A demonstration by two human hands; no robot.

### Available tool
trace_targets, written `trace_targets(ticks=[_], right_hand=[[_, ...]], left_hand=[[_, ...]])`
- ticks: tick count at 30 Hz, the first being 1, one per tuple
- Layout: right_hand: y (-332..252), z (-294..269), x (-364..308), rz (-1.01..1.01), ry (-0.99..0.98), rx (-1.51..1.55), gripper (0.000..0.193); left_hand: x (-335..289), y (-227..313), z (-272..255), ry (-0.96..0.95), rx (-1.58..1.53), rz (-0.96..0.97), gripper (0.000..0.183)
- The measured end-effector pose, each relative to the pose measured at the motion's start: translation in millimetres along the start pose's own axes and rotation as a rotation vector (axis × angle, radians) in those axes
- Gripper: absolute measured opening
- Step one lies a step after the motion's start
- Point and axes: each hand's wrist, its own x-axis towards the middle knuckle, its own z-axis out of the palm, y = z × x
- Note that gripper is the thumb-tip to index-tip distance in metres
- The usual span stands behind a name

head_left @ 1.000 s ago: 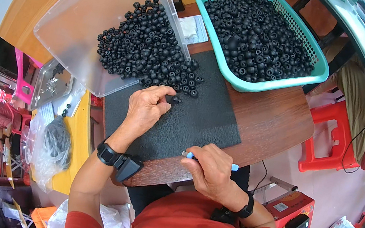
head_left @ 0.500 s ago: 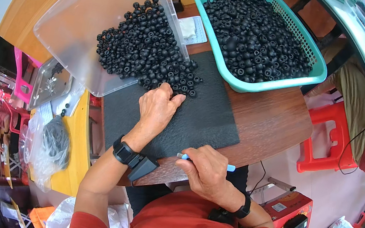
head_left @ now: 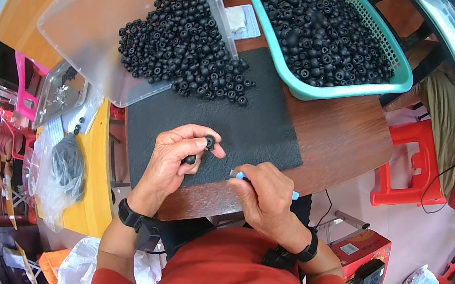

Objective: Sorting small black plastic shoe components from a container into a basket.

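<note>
My left hand (head_left: 164,157) is above the dark mat (head_left: 243,115), pinching a small round black rubber-like part (head_left: 210,142) with a hole in it between thumb and forefinger. A second black part (head_left: 190,159) sticks out from its curled lower fingers. To the right, my right hand (head_left: 266,198) is closed around a small blue-handled knife (head_left: 240,175); its short metal blade points toward the left hand. Blade and black parts are apart. Beyond them a heap of such parts (head_left: 188,52) spills from a tipped clear plastic bin (head_left: 93,14) onto the mat.
A turquoise basket (head_left: 307,91) full of black parts stands at the back right of the brown table (head_left: 335,141). A white item lies on a small tray (head_left: 241,20) between the containers. A red stool (head_left: 414,165) is at right, a yellow table (head_left: 93,180) with plastic bags at left.
My left hand has drawn back from the heap toward me and now holds black parts. My right hand, still on the knife, has moved slightly away from my body.
</note>
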Motion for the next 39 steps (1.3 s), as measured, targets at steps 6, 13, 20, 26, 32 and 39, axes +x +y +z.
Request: trace_targets(ticks=[6, 13, 20, 26, 32, 39], right_hand=[[-7, 4, 2, -0.002, -0.021, -0.002, 0.02], [-6, 13, 4, -0.032, -0.016, 0.003, 0.019], [-7, 18, 6, -0.046, -0.033, -0.006, 0.023], [-12, 20, 9, -0.059, -0.056, 0.018, 0.027], [-12, 22, 8, -0.065, -0.046, 0.015, 0.03], [-13, 20, 6, -0.078, -0.065, -0.028, 0.029]], left_hand=[[-23, -16, -3, -0.076, -0.187, 0.069, 0.026], [-31, -26, -8, -0.101, -0.259, 0.098, 0.03], [-40, -24, -5, -0.082, -0.261, 0.135, 0.03], [-46, -25, -8, -0.106, -0.267, 0.135, 0.029], [-49, -26, -1, -0.083, -0.288, 0.175, 0.027], [-48, -30, -1, -0.093, -0.274, 0.219, 0.028]])
